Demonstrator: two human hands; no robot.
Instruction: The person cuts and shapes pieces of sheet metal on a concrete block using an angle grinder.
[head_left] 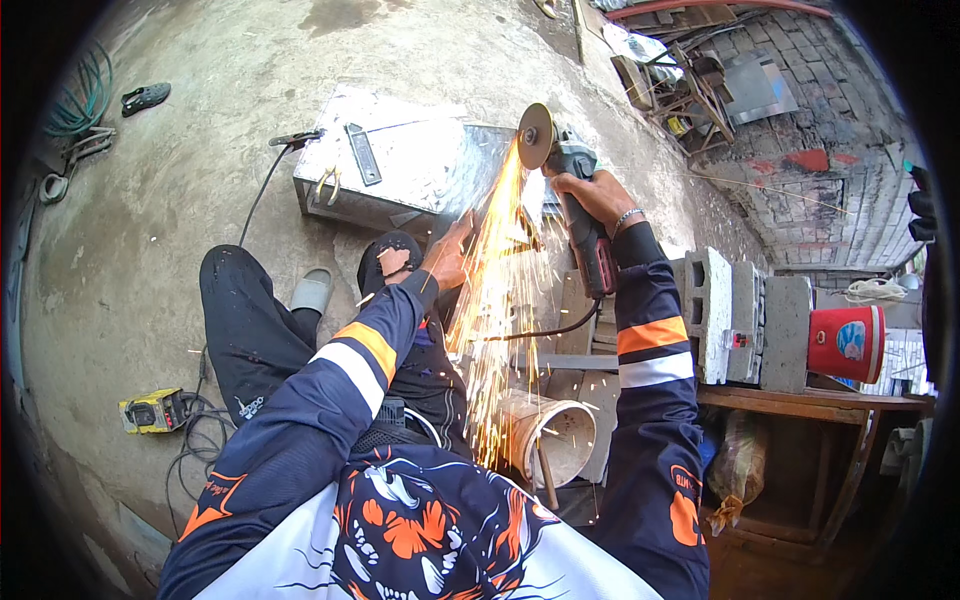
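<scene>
My right hand (597, 198) is wrapped round an angle grinder (580, 225), whose disc (536, 136) stands at the right end of a silvery metal box (400, 178). Bright sparks (495, 330) stream from the disc down toward my lap. Close beside the sparks, my left hand (448, 256) is closed at the box's near side; what it grips is hidden by glare and sparks. On top of the box lie a flat slotted metal bar (363, 154) and, at the left end, a dark clamp (297, 139) with a cable.
A tipped bucket (548, 435) lies by my right knee, under the sparks. Concrete blocks (708, 310) and a red bucket (846, 344) stand at right. A yellow machine (153, 411) with tangled cables sits on the floor at left. The grinder's cord (545, 331) hangs near my right arm.
</scene>
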